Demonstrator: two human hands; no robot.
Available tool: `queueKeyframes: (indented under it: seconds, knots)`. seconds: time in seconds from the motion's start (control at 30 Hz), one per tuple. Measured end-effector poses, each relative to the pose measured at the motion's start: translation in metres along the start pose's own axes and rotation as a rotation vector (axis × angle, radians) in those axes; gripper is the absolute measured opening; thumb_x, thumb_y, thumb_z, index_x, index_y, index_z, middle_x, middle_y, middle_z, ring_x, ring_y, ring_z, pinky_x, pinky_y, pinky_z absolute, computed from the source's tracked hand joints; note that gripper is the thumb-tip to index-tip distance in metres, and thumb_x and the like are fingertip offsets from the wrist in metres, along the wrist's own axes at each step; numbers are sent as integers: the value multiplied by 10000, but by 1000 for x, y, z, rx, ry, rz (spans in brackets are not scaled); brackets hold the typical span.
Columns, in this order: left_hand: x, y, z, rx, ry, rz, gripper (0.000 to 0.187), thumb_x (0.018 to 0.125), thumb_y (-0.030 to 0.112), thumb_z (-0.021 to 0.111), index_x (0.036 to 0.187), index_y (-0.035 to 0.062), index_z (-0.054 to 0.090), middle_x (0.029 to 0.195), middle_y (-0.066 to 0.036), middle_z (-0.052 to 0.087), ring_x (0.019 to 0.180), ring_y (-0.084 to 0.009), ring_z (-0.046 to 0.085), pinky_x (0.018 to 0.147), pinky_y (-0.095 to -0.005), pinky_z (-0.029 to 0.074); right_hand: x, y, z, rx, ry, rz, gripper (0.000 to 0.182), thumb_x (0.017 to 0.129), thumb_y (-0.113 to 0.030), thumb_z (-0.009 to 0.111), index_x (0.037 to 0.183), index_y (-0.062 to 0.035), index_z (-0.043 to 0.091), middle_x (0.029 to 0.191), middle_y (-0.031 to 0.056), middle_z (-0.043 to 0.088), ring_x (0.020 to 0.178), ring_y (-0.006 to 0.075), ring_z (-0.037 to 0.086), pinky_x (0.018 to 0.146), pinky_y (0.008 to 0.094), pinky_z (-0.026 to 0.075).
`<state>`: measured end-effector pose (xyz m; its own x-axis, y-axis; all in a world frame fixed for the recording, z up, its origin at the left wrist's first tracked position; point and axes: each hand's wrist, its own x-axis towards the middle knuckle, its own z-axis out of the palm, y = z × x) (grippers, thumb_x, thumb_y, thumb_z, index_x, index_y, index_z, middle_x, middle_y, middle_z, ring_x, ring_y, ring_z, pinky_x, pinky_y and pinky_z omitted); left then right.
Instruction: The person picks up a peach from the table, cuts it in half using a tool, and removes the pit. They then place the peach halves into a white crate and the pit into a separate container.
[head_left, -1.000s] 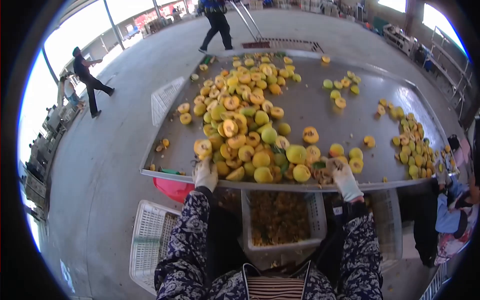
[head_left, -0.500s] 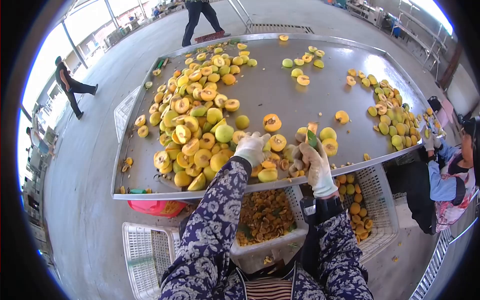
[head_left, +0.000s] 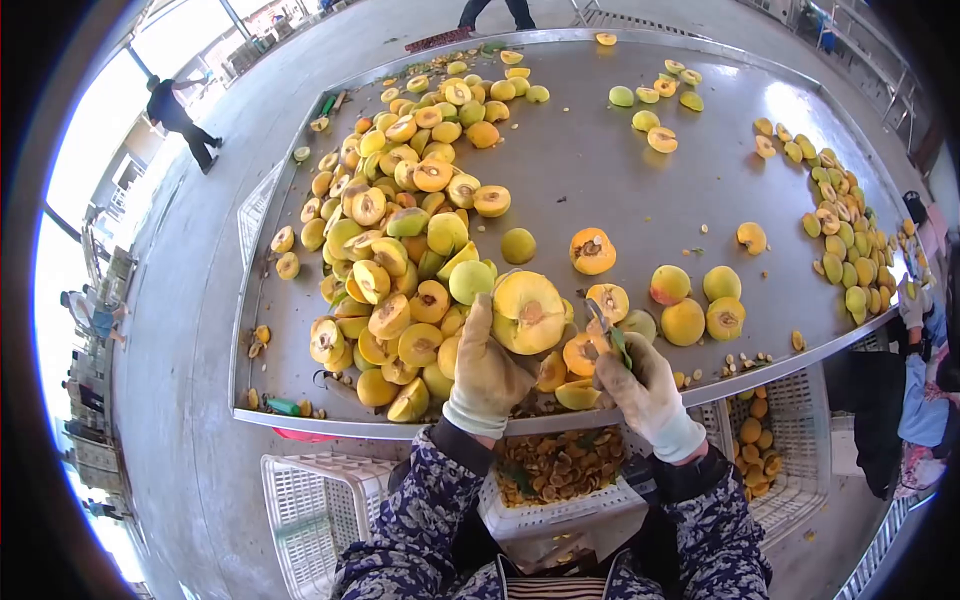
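My left hand (head_left: 490,375), in a pale work glove, is closed on a yellow peach half (head_left: 528,312), its cut face turned up toward me. My right hand (head_left: 648,390), gloved too, grips a small knife (head_left: 598,314) with a dark curved blade and a bit of green at the handle. The blade points up and left, apart from the peach half. A heap of halved and whole peaches (head_left: 400,235) lies left of my hands. Several peaches (head_left: 684,322) sit just beyond my right hand, and an orange peach half (head_left: 592,251) lies ahead.
The metal table (head_left: 620,190) has a raised rim. Below its near edge stand a crate of brown scraps (head_left: 560,470), a white crate (head_left: 310,520) and a crate of peaches (head_left: 757,445). At right, a co-worker's gloved hand (head_left: 912,300) is near another peach pile (head_left: 850,235).
My left hand has drawn back from the heap and now holds up a peach half. My right hand has shifted slightly right and down in view, with the knife more visible. People behind have moved.
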<state>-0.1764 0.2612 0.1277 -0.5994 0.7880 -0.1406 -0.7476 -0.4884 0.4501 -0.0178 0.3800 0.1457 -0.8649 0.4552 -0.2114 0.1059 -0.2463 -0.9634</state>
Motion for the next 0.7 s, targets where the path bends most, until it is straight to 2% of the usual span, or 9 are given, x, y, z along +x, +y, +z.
queueKeyframes:
  seconds: [0.13, 0.17, 0.27, 0.33, 0.43, 0.57, 0.6, 0.67, 0.7]
  knots:
    - [0, 9, -8, -122, -44, -5, 598, 976, 558, 374, 1319, 75, 453, 1276, -124, 541, 1101, -283, 589, 850, -451, 552, 5, 4, 12, -170, 40, -145, 308, 920, -220, 625, 1118, -6, 525, 904, 31, 584, 802, 73, 503, 719, 246, 454]
    - [-1, 14, -14, -152, -168, -29, 577, 980, 523, 390, 1334, 71, 446, 1326, -125, 502, 1127, -273, 568, 916, -464, 515, 6, -1, 15, -162, 17, -100, 298, 926, -210, 613, 1120, -3, 523, 910, 34, 591, 812, 74, 503, 726, 249, 454]
    - [-7, 25, -2, -111, -22, -15, 549, 972, 442, 446, 1355, 49, 420, 1313, -133, 515, 1163, -287, 548, 978, -464, 472, 18, -13, 23, -173, -15, -68, 244, 937, -185, 577, 1093, -2, 541, 886, 78, 608, 798, 105, 517, 727, 272, 458]
    - [-9, 30, -8, -1, 12, 85, 522, 941, 348, 536, 1360, 53, 434, 1262, -125, 573, 1090, -306, 601, 875, -491, 533, 27, -16, 11, -610, 104, -389, 239, 940, -219, 568, 1065, -15, 563, 882, 150, 607, 785, 218, 577, 724, 324, 473]
    - [-18, 62, -17, 87, -26, 278, 505, 961, 384, 508, 1331, 44, 449, 1202, -120, 604, 1027, -283, 633, 789, -454, 567, 36, 3, -10, -885, 175, -347, 320, 943, -330, 561, 1059, -32, 574, 912, 207, 589, 849, 422, 574, 730, 425, 478]
    - [-48, 120, -7, 51, 165, 569, 451, 945, 463, 524, 1196, 88, 542, 1032, -77, 665, 852, -247, 671, 604, -392, 582, 32, 18, -6, -1035, 170, -454, 375, 946, -368, 552, 1094, -24, 575, 955, 215, 597, 864, 412, 597, 756, 425, 487]
    - [-61, 148, -22, -58, -25, 617, 501, 934, 478, 520, 1183, 47, 567, 1129, -140, 643, 1008, -291, 636, 771, -443, 557, 31, 23, -6, -996, 185, -478, 391, 946, -376, 549, 1113, -23, 575, 978, 216, 601, 879, 407, 605, 769, 426, 491]
    - [-85, 183, -41, -5, 97, 791, 514, 936, 485, 497, 1185, 37, 546, 1139, -138, 635, 1012, -308, 626, 744, -443, 549, 23, 7, 10, -1218, 214, -466, 385, 922, -300, 594, 1148, 11, 579, 1053, 204, 629, 957, 396, 609, 837, 430, 491]
    - [-99, 199, -52, -13, 104, 839, 514, 936, 485, 497, 1185, 37, 546, 1139, -138, 635, 1012, -308, 626, 744, -443, 549, 25, -1, 27, -1301, 253, -626, 366, 917, -271, 599, 1139, 19, 585, 1066, 200, 633, 963, 386, 609, 839, 434, 491]
